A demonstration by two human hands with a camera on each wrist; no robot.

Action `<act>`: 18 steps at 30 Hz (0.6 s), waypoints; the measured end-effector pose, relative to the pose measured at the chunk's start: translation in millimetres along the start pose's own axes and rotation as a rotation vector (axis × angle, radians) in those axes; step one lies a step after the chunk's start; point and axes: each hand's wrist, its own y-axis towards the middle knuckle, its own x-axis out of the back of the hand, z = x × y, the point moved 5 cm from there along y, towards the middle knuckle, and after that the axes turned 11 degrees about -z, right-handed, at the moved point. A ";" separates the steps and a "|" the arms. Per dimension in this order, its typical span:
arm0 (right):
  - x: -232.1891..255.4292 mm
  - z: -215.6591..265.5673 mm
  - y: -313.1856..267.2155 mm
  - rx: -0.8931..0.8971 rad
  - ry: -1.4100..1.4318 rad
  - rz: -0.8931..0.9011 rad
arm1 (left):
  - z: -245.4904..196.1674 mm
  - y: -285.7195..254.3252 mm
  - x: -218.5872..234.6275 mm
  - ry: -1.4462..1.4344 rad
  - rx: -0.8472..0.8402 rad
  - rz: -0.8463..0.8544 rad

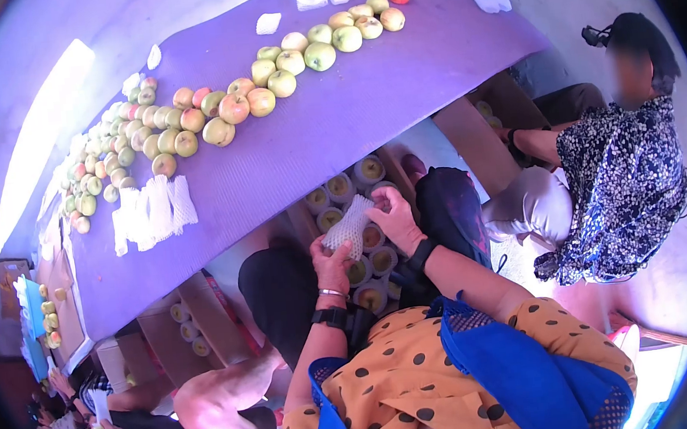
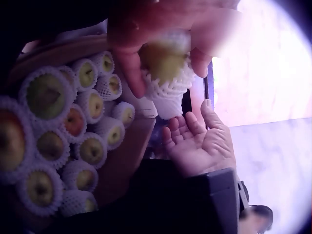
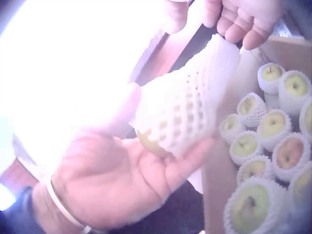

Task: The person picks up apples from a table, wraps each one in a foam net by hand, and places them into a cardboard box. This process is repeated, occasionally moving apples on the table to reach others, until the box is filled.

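My left hand (image 1: 333, 268) grips a yellow-green apple (image 2: 165, 61) from its lower end, fingers and thumb round its sides. A white foam net sleeve (image 1: 350, 226) covers much of the apple and narrows at the far end. In the right wrist view, a bit of bare apple shows beside the palm. My right hand (image 1: 398, 219) is at the narrow end of the sleeve, fingertips right beside it, thumb apart and palm exposed in the left wrist view. Below both hands, a cardboard box (image 2: 130, 158) holds several apples (image 3: 273, 124) in foam nets.
Bare apples (image 1: 234, 107) lie in a long row across the purple table (image 1: 305, 148). A stack of foam sleeves (image 1: 155, 210) rests near its front edge. A person (image 1: 625, 165) sits on the right by another box (image 1: 476, 141); others sit at the lower left.
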 end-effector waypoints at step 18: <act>3.5 -16.6 -8.5 -0.715 0.255 0.361 | 6.1 1.2 0.8 -0.191 0.033 0.124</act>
